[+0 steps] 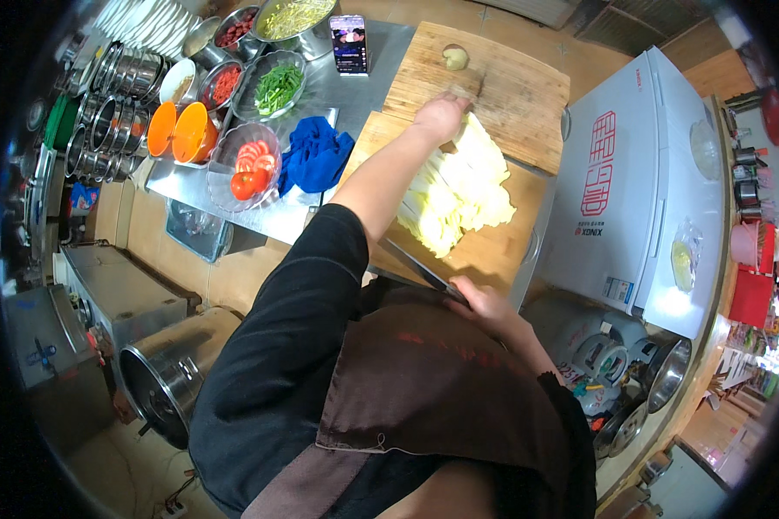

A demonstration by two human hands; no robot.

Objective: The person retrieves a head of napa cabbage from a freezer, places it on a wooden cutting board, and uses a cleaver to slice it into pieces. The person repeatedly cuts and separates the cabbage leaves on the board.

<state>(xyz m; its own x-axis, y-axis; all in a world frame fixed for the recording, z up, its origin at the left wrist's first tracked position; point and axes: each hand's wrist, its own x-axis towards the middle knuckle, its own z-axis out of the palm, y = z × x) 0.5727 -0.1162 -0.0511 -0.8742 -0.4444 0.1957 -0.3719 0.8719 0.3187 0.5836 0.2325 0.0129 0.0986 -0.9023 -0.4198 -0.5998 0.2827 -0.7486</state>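
Pale napa cabbage leaves (457, 188) lie in a loose pile on the nearer wooden cutting board (493, 256). At the far end of the pile, my left hand (443, 117) is palm down, reaching onto the farther wooden cutting board (526, 84). Its fingertips are partly hidden, so I cannot tell whether they grip anything. Near the board's front edge, my right hand (483, 300) grips a kitchen knife (422, 267). The blade points left, apart from the leaves. A small pale cut vegetable piece (456, 57) rests on the farther board.
Left of the boards are a crumpled blue cloth (317, 154), a bowl of tomatoes (253, 170), a bowl of chopped greens (278, 84) and orange bowls (195, 133). A phone (349, 45) stands upright behind them. A white chest freezer (623, 181) flanks the right side.
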